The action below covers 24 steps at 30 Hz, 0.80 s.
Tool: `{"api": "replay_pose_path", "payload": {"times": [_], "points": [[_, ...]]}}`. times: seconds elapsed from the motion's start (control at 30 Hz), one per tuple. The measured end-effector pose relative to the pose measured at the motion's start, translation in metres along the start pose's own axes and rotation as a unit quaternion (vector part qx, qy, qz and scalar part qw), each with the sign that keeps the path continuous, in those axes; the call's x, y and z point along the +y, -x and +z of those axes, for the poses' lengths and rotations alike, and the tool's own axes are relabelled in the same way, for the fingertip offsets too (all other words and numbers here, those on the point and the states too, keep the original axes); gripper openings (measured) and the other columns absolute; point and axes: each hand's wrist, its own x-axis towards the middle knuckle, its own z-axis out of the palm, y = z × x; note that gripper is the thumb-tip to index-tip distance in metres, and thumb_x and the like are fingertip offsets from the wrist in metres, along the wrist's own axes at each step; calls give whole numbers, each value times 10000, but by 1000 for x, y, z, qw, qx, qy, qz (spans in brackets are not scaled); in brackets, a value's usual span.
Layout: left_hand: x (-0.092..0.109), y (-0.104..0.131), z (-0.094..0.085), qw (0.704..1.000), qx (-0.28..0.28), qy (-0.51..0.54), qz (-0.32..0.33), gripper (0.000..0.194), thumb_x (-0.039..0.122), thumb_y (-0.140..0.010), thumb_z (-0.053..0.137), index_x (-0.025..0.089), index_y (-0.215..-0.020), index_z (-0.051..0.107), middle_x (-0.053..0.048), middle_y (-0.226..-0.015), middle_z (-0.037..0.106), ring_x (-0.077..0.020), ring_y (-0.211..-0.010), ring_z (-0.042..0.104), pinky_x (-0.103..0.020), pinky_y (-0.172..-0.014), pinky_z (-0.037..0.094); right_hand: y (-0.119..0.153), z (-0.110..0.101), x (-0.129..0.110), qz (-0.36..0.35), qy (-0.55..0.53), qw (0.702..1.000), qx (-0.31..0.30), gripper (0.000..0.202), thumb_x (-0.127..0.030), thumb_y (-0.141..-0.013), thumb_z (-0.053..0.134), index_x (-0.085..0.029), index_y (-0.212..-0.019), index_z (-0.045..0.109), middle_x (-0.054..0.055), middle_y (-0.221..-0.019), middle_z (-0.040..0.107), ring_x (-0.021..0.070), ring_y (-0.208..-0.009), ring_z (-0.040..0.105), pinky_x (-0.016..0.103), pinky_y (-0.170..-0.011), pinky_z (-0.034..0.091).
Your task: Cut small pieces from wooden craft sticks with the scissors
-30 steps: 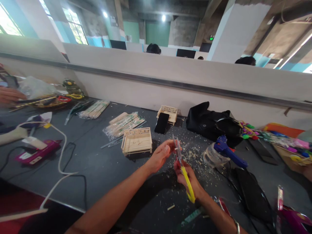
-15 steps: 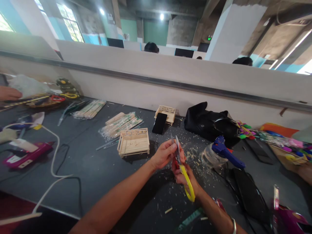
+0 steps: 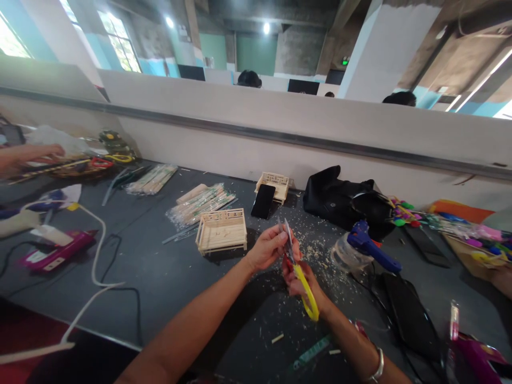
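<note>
My right hand (image 3: pixel 298 277) grips a pair of scissors (image 3: pixel 308 296) with a yellow handle. The blades point up and away from me and stand slightly apart. Close against the blades, my left hand (image 3: pixel 272 246) is closed in a pinch; what it holds is hidden by the fingers. Left of my hands stands a small wooden model bed (image 3: pixel 222 234) made of sticks. Behind it a second stick model (image 3: pixel 276 184) has a black phone (image 3: pixel 263 201) leaning on its front. Pale wood chips (image 3: pixel 316 253) are scattered around my hands.
Bags of wooden sticks (image 3: pixel 204 200) lie left of centre. On the right are a black bag (image 3: pixel 344 197), a blue glue gun (image 3: pixel 372 248) on a jar and a black case (image 3: pixel 412 309). A magenta glue gun (image 3: pixel 60 250) and white cable lie left; another person's hand (image 3: pixel 36 154) reaches in.
The other person's hand at the far left has come further into view. My hands stay almost in place with the scissors, and the view has shifted slightly.
</note>
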Motion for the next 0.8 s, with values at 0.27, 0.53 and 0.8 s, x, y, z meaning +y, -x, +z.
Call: {"api": "replay_pose_path", "payload": {"times": [0.27,0.53,0.8], "points": [[3,1,-1,1000,-7,-3,-5,288,382,-766,663,147,-820,507,-45,-656,670,-155,-570,638,-278,-608,494,-3,-6,-15,51,-258,961,-85,217,-188,-487,654,-199,-672,541,-49,-615,458,66,-512,345,176,-429,228],[7,1,-7,998,-20,-55,-8,337,438,-745,670,156,-787,490,-54,-659,676,-186,-599,658,-285,-590,492,-6,-5,-5,84,-248,961,-87,210,-191,-491,629,-199,-676,530,-48,-609,469,69,-493,359,182,-420,242],[3,-2,-13,998,5,-61,32,384,456,-651,744,150,-720,523,-21,-611,651,-159,-529,629,-238,-503,454,-11,-11,-19,122,-254,951,-126,250,-105,-416,578,-188,-644,517,-77,-562,423,39,-461,303,166,-402,183]]}}
